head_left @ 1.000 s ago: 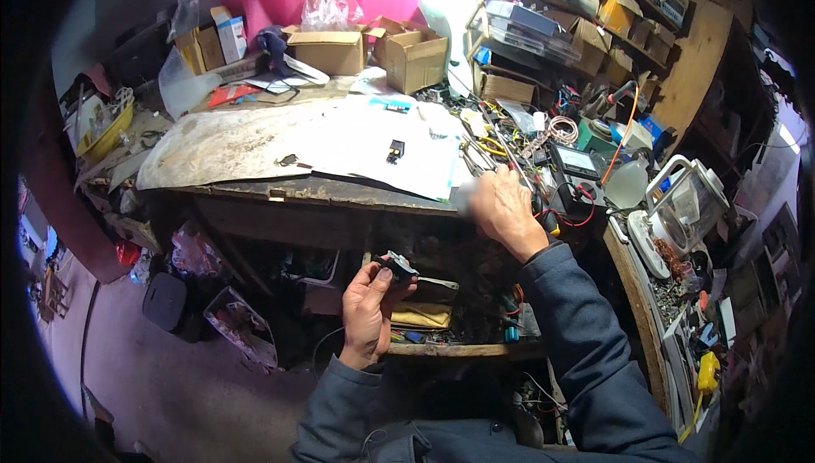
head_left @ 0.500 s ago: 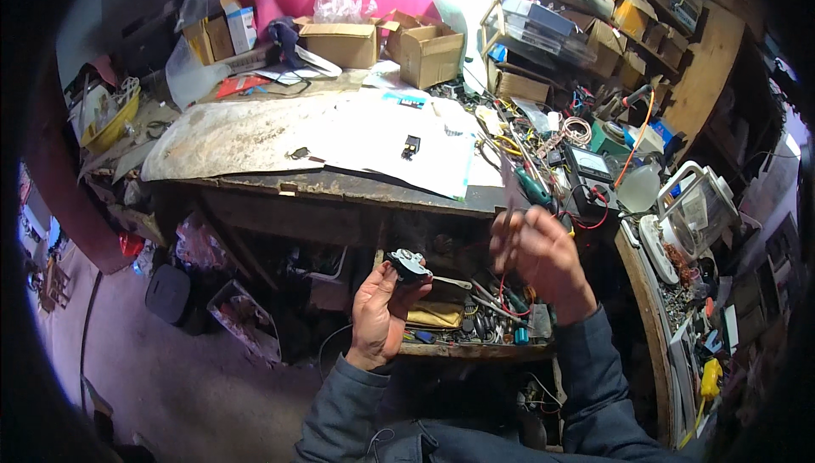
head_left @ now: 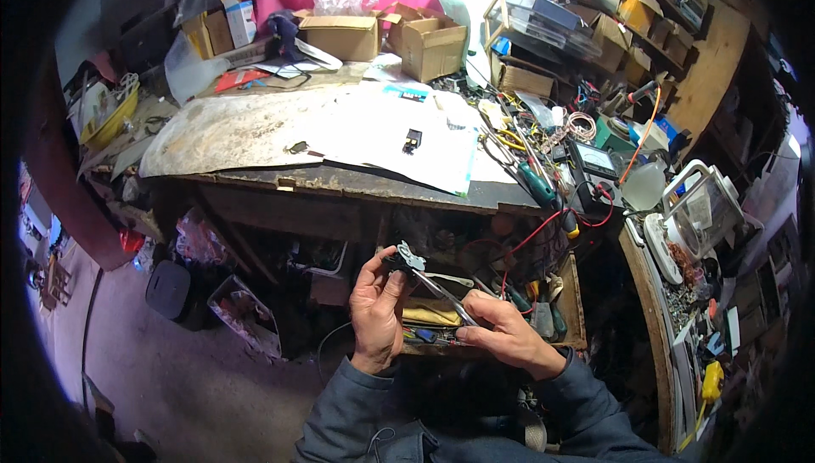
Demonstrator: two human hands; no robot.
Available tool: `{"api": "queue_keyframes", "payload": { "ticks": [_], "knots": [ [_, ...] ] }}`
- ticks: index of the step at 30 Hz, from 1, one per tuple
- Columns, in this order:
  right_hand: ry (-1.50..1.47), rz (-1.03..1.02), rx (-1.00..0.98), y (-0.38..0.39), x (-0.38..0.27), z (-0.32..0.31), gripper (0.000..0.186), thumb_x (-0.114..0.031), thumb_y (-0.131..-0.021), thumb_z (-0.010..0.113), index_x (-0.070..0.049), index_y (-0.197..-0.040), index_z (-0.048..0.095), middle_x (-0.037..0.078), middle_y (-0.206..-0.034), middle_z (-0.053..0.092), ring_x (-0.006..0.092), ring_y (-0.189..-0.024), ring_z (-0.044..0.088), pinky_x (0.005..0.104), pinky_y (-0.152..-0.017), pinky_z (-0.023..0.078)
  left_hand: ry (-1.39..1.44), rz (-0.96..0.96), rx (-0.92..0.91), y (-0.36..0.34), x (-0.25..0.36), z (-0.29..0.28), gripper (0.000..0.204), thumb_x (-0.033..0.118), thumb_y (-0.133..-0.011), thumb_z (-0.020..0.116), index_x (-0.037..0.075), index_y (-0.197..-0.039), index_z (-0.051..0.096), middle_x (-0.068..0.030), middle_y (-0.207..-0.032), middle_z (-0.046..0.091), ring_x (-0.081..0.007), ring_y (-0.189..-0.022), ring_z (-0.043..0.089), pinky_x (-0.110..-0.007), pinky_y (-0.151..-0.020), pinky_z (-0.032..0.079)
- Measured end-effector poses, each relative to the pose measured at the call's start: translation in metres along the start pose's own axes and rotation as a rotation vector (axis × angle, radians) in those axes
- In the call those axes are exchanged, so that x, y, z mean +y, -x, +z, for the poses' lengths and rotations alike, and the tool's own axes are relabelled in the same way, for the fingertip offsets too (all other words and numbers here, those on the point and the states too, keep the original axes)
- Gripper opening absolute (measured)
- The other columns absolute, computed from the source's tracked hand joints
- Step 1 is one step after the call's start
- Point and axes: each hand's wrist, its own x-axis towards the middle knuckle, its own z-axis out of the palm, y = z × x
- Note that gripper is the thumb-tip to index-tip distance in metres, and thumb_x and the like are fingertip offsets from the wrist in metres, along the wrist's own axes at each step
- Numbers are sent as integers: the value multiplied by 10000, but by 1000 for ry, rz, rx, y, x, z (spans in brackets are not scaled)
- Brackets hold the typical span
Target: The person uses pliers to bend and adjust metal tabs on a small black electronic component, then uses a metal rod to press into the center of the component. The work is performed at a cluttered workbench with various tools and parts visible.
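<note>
My left hand (head_left: pixel 376 310) is closed round a small black component with a grey metal plate (head_left: pixel 410 257), held over the open drawer. My right hand (head_left: pixel 505 331) grips a long metal tool (head_left: pixel 443 293), which slants up to the component, its far tip at or very near it. I cannot make out whether that tool is tweezers or another kind. Beneath both hands the drawer (head_left: pixel 574 310) holds a yellow cloth or pouch (head_left: pixel 429 314), cables and assorted hand tools.
The workbench (head_left: pixel 280 183) carries paper sheets (head_left: pixel 340 128), a small black part (head_left: pixel 412 140), cardboard boxes (head_left: pixel 433 51), a meter (head_left: pixel 594 170) and tangled tools. At the right, a cluttered side surface holds a clear appliance (head_left: pixel 696 217). A bin (head_left: pixel 165 289) stands on the floor at the left.
My right hand has come down from the bench's right side to my left hand, now with a long metal tool at the component. My left hand has risen slightly. More of the drawer shows.
</note>
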Motion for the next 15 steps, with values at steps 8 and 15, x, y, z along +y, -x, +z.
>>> {"api": "queue_keyframes", "payload": {
  "ticks": [8,15],
  "knots": [
    [-99,45,8,1,1,2,210,-131,-904,698,17,-886,550,25,-883,427,140,-853,420,303,-752,361,-17,-12,1,0,-1,0,331,19,-1037,593,1,-1367,574,-109,-1205,708,-202,-1080,696,-377,-984,587],
    [-60,-32,18,-1,5,4,163,-94,-888,680,29,-920,579,30,-886,435,147,-839,438,298,-735,370,-69,-11,-14,4,1,3,380,-21,-1017,620,-9,-1394,579,-81,-1227,689,-134,-1080,660,-279,-990,530]
  ]
}}
